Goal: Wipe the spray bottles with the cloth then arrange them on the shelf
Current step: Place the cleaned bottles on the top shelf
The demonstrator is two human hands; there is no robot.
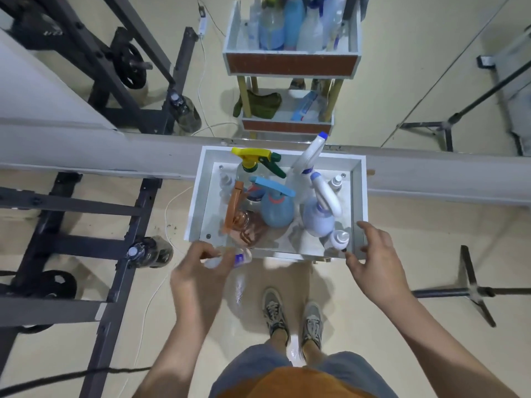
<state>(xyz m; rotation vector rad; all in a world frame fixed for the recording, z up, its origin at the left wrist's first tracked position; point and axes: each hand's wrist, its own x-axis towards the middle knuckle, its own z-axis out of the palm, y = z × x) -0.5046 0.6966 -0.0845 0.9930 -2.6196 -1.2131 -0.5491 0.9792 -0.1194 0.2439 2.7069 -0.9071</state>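
A white shelf tray (198, 208) stands below me against a mirror wall and holds several spray bottles: a yellow-and-green trigger bottle (253, 160), a blue one (275, 208), an orange-brown one (244, 222), a pale blue one with a white trigger (319, 219) and a tall white bottle (311, 153). A small white bottle (339, 238) stands at the tray's front right corner. A white cloth (290, 235) lies on the tray floor between the bottles. My left hand (198, 271) grips a small clear bottle with a blue label (238, 258) at the tray's front edge. My right hand (373, 262) hovers open next to the front right corner.
The mirror reflects the shelf and its bottles (290, 30). A lower shelf (287, 122) holds a green cloth and packets. Black metal frames (94, 219) with a dark bottle (149, 251) stand to the left. A tripod leg (471, 288) lies on the floor at right.
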